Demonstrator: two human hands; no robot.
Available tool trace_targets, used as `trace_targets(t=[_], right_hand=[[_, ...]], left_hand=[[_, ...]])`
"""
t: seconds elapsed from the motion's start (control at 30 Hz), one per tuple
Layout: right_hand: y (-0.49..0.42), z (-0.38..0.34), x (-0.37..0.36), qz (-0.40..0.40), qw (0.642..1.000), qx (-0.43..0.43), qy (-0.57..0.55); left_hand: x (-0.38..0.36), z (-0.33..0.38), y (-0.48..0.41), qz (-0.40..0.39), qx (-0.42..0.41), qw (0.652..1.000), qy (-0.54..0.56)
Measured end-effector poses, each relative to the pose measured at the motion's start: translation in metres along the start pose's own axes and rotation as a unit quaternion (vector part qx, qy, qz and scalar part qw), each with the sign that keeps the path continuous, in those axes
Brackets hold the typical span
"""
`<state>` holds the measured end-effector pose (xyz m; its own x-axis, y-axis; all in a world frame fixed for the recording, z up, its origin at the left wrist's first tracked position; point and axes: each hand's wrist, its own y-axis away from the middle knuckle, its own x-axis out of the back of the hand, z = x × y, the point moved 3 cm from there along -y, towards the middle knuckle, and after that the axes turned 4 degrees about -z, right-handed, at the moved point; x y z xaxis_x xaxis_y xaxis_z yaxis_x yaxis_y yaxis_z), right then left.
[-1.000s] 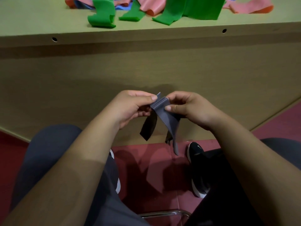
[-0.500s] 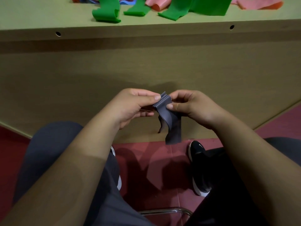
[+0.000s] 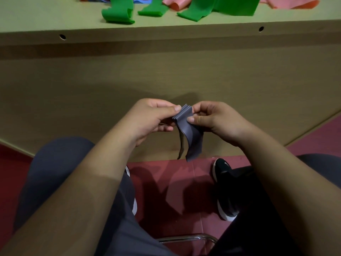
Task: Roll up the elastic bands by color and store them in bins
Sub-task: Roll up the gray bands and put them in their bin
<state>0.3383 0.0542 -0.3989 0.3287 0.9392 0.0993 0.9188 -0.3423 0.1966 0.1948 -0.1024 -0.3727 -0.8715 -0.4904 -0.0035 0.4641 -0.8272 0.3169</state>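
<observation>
A dark grey elastic band [image 3: 191,137] is partly folded into layers at its top, and its loose tail hangs down in front of the table's side panel. My left hand [image 3: 153,119] pinches the folded top from the left with thumb and fingers. My right hand [image 3: 214,119] pinches the same folded part from the right, thumb on the front. Both hands are held low, in front of the table and above my lap. More bands lie on the tabletop: green bands [image 3: 118,12] and pink bands [image 3: 177,1], with a bit of blue band [image 3: 142,0] behind them.
The wooden table [image 3: 55,17] stands right in front of me, its side panel filling the middle of the view. Below are my knees, a black shoe [image 3: 224,187] on the red floor, and the chrome chair frame [image 3: 186,238]. No bin is visible.
The hanging tail of the grey band has grown shorter as more of it gathered into the folded top between my fingers. The hands stayed in about the same place.
</observation>
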Motion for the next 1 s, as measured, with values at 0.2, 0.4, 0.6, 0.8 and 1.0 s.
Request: trace_targets(t=[0.2,0.4,0.6,0.8,1.0], right_hand=[[0.0004,0.0017,-0.0017,-0.020,1.000,0.011,-0.018],[0.0008,0.0008,-0.0025,-0.020,0.999,0.012,-0.026],[-0.0006,0.0027,-0.0004,-0.013,1.000,0.010,-0.003],[-0.0004,0.0036,-0.0022,-0.009,1.000,0.002,-0.002],[-0.0048,0.0093,-0.0012,0.002,1.000,-0.013,-0.022]], left_hand=[[-0.0010,0.0005,0.0008,-0.009,0.010,1.000,0.018],[-0.0002,0.0005,0.0009,-0.025,0.015,0.999,0.023],[0.0014,-0.0022,-0.0002,-0.018,0.024,0.999,0.032],[0.0003,-0.0045,-0.0011,-0.020,0.028,0.999,0.027],[-0.0029,0.0032,0.0037,-0.031,-0.047,0.995,-0.080]])
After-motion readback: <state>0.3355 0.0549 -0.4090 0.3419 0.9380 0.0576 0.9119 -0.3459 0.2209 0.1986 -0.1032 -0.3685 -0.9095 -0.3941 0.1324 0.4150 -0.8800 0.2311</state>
